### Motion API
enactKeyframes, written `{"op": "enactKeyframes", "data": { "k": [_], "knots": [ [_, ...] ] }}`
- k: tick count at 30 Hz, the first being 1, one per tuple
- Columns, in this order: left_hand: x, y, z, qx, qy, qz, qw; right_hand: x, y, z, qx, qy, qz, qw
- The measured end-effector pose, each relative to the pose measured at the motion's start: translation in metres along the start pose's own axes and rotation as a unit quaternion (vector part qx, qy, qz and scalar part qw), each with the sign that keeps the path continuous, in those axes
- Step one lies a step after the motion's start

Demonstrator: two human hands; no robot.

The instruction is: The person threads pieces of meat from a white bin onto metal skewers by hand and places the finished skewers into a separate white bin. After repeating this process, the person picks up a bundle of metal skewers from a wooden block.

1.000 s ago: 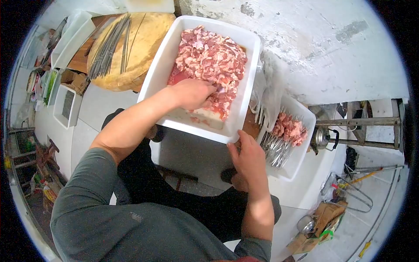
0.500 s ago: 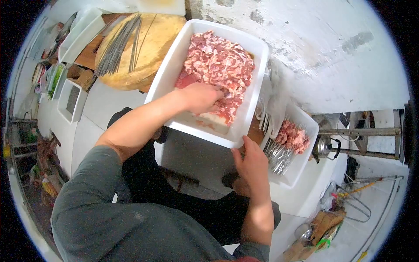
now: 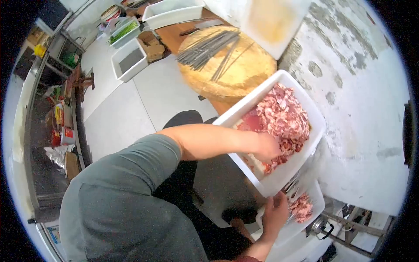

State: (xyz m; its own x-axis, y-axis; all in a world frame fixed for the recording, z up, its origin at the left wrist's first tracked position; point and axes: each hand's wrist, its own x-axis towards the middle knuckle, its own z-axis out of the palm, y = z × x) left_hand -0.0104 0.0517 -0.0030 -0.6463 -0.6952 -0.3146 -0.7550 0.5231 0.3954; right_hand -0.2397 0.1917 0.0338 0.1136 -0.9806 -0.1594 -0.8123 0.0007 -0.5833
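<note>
My left hand (image 3: 267, 147) is down in a heap of raw cut meat (image 3: 286, 114) inside a deep white tub (image 3: 291, 175). Its fingers are blurred and sunk in the meat, so their pose is hidden. Reddish liquid lies beside the heap. By the tub's near corner is my right hand (image 3: 276, 213), its fingers curled in; what they hold, if anything, I cannot make out. Beyond that hand a smaller white tray (image 3: 317, 201) carries more meat pieces (image 3: 301, 208) and some metal skewers, partly covered by clear plastic.
A round wooden chopping block (image 3: 248, 83) bears a spread of thin dark skewers (image 3: 209, 49). White bins (image 3: 172, 13) stand farther back, near a cardboard box (image 3: 152, 47). A rough wall (image 3: 349, 87) rises at right, with a metal kettle (image 3: 317, 226) below it.
The view has swung left, so the tub appears lower and farther right. My left hand stays in the meat. My right hand's fingers, earlier at the tub's corner rim, are now more curled.
</note>
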Motion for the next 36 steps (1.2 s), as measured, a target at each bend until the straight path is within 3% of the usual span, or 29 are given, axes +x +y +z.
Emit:
{"op": "enactKeyframes", "data": {
  "k": [1,4,7,10,13,15,17,19,20,22,26,32,36],
  "knots": [
    [0.001,-0.001,0.006,0.005,0.008,0.011,1.0,0.003,-0.003,-0.004,0.012,-0.009,0.02,1.0],
    [0.022,-0.014,0.039,-0.058,0.074,0.061,0.994,0.012,0.029,0.018,0.173,0.102,-0.005,0.98],
    [0.031,-0.013,0.066,-0.043,0.111,0.15,0.982,0.03,-0.016,0.006,0.191,0.066,0.036,0.979],
    [-0.02,0.011,0.018,-0.007,0.032,0.121,0.992,0.06,-0.09,0.008,0.187,0.031,-0.007,0.982],
    [0.001,0.019,0.044,0.334,0.081,0.27,0.9,0.119,-0.16,0.021,0.146,-0.07,-0.105,0.981],
    [-0.014,0.02,0.048,0.186,0.112,0.154,0.964,0.156,-0.219,0.044,0.081,-0.119,-0.146,0.979],
    [-0.013,0.022,0.056,0.081,0.143,0.089,0.982,0.194,-0.268,0.08,-0.012,-0.136,-0.167,0.976],
    [-0.001,0.014,0.073,0.034,0.178,0.081,0.98,0.243,-0.282,0.132,-0.148,-0.105,-0.247,0.952],
    [-0.006,0.013,0.069,0.025,0.187,0.083,0.978,0.275,-0.281,0.158,-0.22,-0.153,-0.271,0.924],
    [-0.014,0.013,0.06,0.01,0.199,0.087,0.976,0.287,-0.313,0.189,-0.275,-0.134,-0.225,0.925],
    [-0.033,0.014,0.06,-0.009,0.195,0.099,0.976,0.288,-0.349,0.217,-0.24,-0.153,-0.093,0.954],
    [-0.041,0.004,0.057,-0.027,0.194,0.09,0.976,0.325,-0.326,0.259,-0.221,-0.142,-0.126,0.957],
    [-0.042,0.006,0.056,-0.029,0.192,0.099,0.976,0.323,-0.33,0.256,-0.159,-0.145,-0.068,0.974]
  ]
}}
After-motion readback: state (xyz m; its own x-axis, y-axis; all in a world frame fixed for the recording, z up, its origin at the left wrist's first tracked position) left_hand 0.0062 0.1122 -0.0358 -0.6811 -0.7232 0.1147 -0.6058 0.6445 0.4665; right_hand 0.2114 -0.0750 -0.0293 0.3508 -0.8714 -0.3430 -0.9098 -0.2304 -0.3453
